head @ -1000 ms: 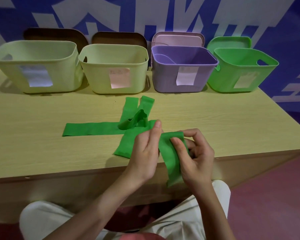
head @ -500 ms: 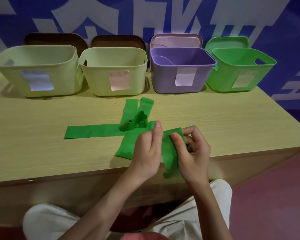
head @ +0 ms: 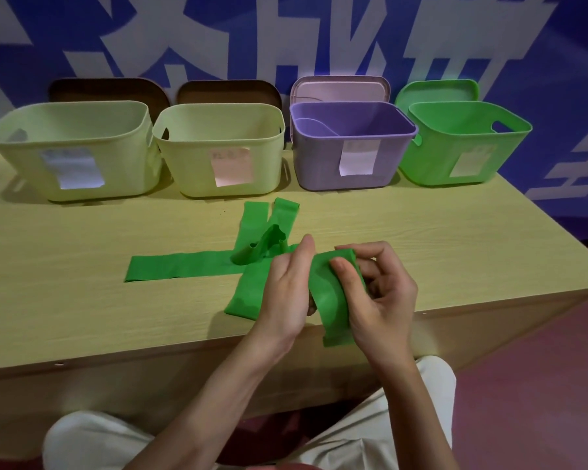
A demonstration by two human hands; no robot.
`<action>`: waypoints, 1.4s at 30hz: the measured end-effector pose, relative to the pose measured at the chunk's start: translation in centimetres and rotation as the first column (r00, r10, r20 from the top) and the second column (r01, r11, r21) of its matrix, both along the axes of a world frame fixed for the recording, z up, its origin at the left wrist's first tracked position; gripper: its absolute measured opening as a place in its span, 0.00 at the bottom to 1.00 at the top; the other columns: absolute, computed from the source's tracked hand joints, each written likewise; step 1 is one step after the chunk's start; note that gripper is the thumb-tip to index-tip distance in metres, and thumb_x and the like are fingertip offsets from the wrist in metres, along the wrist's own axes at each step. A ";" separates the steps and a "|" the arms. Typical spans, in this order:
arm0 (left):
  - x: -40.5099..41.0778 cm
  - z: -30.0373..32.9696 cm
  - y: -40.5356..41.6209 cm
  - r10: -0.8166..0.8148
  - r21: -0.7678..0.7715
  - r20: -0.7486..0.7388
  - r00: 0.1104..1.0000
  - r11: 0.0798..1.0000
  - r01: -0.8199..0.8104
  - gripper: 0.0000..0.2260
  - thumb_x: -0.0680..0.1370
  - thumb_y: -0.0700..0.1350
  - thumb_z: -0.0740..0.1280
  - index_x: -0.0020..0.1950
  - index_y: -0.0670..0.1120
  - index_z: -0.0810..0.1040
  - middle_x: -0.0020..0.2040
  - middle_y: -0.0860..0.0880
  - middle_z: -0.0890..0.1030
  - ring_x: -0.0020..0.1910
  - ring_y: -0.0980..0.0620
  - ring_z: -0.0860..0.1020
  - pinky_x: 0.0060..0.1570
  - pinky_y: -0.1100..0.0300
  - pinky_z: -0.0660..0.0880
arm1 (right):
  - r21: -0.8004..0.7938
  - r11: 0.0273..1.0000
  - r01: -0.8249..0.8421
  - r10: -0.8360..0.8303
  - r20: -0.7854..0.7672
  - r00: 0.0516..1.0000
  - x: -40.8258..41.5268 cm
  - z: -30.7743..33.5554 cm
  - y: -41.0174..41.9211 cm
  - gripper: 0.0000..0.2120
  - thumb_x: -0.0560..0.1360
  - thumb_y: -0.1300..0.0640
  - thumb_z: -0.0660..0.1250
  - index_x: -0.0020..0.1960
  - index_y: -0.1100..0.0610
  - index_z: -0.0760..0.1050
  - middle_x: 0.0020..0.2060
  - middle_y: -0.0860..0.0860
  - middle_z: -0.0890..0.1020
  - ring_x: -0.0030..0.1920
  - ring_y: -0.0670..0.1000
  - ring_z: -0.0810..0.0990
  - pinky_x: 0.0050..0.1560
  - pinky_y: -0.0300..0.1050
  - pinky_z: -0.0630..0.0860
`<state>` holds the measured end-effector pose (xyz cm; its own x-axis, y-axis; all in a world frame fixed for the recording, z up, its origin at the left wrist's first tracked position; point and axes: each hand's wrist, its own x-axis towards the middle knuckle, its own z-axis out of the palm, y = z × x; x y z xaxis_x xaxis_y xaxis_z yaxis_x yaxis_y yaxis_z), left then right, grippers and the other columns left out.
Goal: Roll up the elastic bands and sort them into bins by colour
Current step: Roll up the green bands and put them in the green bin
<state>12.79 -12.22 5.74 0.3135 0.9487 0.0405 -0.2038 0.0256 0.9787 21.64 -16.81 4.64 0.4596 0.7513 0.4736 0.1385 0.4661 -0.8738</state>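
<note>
Both hands, left (head: 287,286) and right (head: 379,296), pinch the green band (head: 330,300) at the bench (head: 82,300) edge, near the band pile (head: 252,262). Its hanging tail is shorter than a second ago: rolling underway. Green bin (head: 462,144) comes next.

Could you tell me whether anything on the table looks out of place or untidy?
Only mildly: the loose green elastic bands lie crossed over one another mid-table, one crumpled into a raised fold. The four plastic bins stand upright in a row.
</note>
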 end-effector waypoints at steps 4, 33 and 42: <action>-0.2 -0.2 0.2 0.083 0.188 -0.067 0.994 0.980 -0.070 0.29 0.79 0.59 0.56 0.35 0.32 0.67 0.30 0.40 0.67 0.30 0.48 0.66 0.32 0.49 0.64 | 0.018 1.000 -0.010 0.011 -0.036 0.999 -0.3 0.1 -0.1 0.04 0.73 0.63 0.69 0.43 0.57 0.74 0.32 0.45 0.83 0.31 0.39 0.80 0.31 0.30 0.72; -0.8 -0.5 0.2 0.030 0.203 -0.153 0.988 0.979 0.001 0.34 0.75 0.65 0.54 0.38 0.31 0.71 0.32 0.32 0.70 0.30 0.42 0.69 0.33 0.43 0.68 | 0.038 0.996 0.081 -0.084 0.093 0.992 0.0 0.0 0.2 0.08 0.72 0.55 0.70 0.39 0.51 0.72 0.30 0.41 0.77 0.29 0.38 0.74 0.31 0.29 0.68; -0.6 -1.2 0.0 0.099 0.348 -0.180 0.979 0.937 -0.031 0.24 0.79 0.58 0.52 0.31 0.42 0.61 0.27 0.49 0.62 0.27 0.46 0.60 0.29 0.44 0.60 | -0.010 1.000 0.005 -0.004 0.081 0.997 0.5 -0.1 0.0 0.06 0.73 0.56 0.70 0.42 0.54 0.72 0.29 0.45 0.77 0.27 0.39 0.72 0.28 0.30 0.67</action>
